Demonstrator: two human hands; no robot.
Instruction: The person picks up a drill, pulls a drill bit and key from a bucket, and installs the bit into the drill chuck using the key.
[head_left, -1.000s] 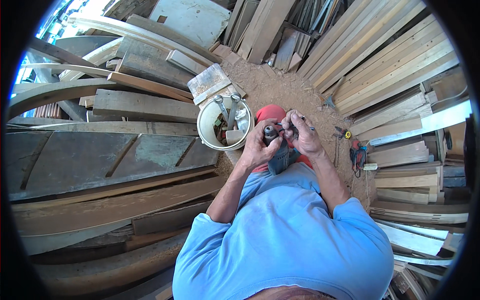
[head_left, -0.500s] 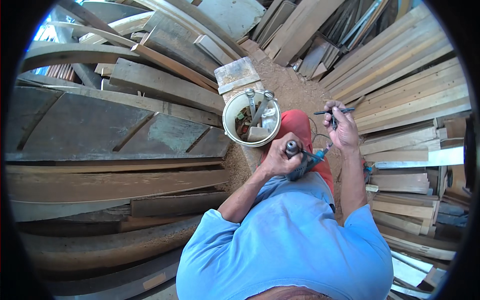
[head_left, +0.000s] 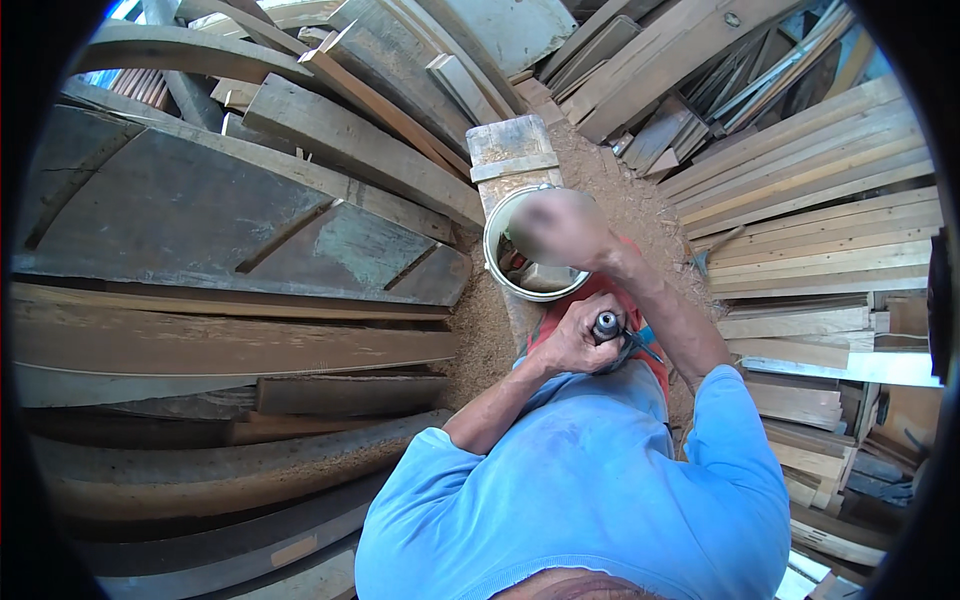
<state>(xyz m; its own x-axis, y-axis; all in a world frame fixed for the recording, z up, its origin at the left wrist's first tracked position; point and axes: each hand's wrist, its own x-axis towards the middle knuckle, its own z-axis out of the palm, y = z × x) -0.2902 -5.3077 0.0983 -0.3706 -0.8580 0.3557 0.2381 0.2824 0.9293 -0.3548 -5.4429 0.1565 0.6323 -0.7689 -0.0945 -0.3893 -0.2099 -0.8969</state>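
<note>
My left hand (head_left: 575, 338) is wrapped round a dark power drill (head_left: 607, 325) on my lap, its chuck pointing up and its hole bare. Over the far part of a white bucket (head_left: 493, 262) reaches my right hand (head_left: 572, 232), so blurred that its fingers and anything in them cannot be made out. A pale block (head_left: 550, 278) and small mixed pieces show inside the bucket, while the wrenches there are hidden by the hand. Beside the drill sticks out a thin dark rod (head_left: 646, 347), near a bit of blue.
The bucket stands on a narrow wooden bench (head_left: 513, 145). Stacked planks (head_left: 230, 340) fill the left side, with a large dark slotted board (head_left: 200, 205) among them. More timber (head_left: 820, 255) lines the right. Sawdust covers the floor (head_left: 640, 215).
My right hand, which held a black T-shaped chuck key out to the right, has swung left and forward over the bucket. My left hand keeps the drill, shifted slightly in view.
</note>
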